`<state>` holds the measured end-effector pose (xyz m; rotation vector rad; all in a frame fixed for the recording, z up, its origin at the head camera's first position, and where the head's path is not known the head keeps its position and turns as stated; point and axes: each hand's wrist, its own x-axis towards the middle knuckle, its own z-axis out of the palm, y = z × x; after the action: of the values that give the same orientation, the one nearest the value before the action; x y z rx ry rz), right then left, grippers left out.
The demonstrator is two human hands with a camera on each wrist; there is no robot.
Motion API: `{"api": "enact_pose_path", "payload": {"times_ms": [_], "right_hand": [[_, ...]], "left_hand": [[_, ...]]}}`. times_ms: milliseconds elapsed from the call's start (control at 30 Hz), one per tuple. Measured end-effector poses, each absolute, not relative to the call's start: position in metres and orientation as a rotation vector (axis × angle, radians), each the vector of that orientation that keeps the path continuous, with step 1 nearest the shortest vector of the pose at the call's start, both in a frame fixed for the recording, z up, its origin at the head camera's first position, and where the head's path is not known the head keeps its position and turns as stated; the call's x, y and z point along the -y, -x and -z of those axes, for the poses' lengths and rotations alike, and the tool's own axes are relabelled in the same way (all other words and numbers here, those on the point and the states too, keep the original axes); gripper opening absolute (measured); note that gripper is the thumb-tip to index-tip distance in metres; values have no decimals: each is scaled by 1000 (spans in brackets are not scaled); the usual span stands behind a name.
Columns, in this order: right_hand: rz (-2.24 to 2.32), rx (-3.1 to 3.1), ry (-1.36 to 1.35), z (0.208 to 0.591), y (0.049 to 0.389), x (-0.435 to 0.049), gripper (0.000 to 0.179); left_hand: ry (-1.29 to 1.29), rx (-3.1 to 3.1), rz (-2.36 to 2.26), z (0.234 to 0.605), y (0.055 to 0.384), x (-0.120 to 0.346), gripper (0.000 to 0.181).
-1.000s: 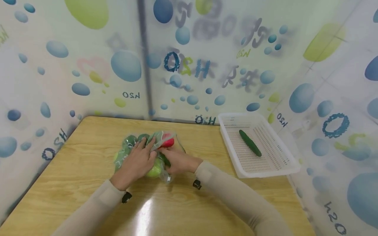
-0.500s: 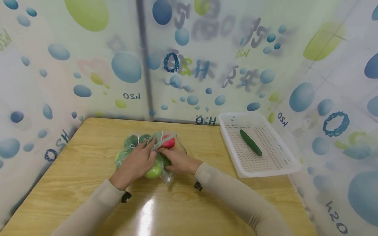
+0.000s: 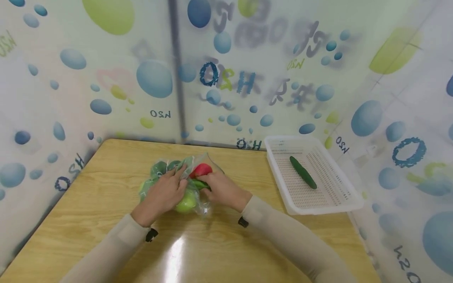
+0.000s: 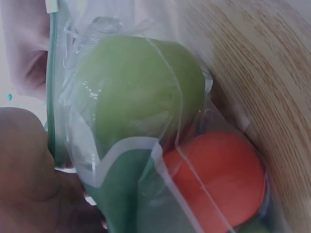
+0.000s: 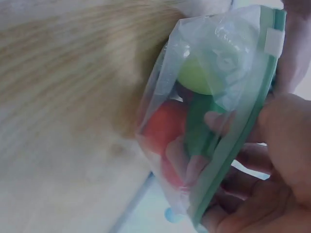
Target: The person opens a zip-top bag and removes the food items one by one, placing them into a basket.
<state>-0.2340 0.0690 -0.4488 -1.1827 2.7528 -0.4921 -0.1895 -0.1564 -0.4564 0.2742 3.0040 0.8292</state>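
A clear zip bag (image 3: 192, 196) with green trim and a white slider (image 5: 274, 42) lies on the table, full of produce. Through its plastic show a round green fruit (image 4: 141, 87) and a red, tomato-like one (image 4: 218, 179). My left hand (image 3: 162, 196) holds the bag near its mouth, fingers across its top and thumb at the zip edge. My right hand (image 3: 224, 190) reaches in through the mouth. Its fingertips (image 5: 218, 121) are inside and grip a long green vegetable (image 3: 199, 184), which is partly hidden. Beside it sits a bright red item (image 3: 201, 169).
A white perforated basket (image 3: 279, 184) stands at the table's back right, with one cucumber (image 3: 302, 172) lying in it. The wooden table (image 3: 219, 251) meets patterned walls (image 3: 226, 106) at its back and sides.
My right hand has drawn slightly right, and more of the green vegetable shows at the bag's mouth. The bag's upper edge has lifted. My left hand stays about where it was.
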Motion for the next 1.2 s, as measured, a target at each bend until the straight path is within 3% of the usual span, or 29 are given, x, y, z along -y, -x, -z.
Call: {"api": "enact_pose_path", "payload": {"times_ms": [233,400,833,1200], "right_hand": [[172,-2955,1238,429,222,-78,43],[-30,-3031,1156,414,215,-88,56],[46,-3143,1092,394,216,-133,62],[254,-3240,930,386,238,-193,37]], "left_hand": [[-289,-3045,-798,456,188,157,63],[-277,-3057,-769,454,187,158,63],[-274,-3064,-754,456,188,161,63],[-256,-3051,-738,455,187,161,64]]}}
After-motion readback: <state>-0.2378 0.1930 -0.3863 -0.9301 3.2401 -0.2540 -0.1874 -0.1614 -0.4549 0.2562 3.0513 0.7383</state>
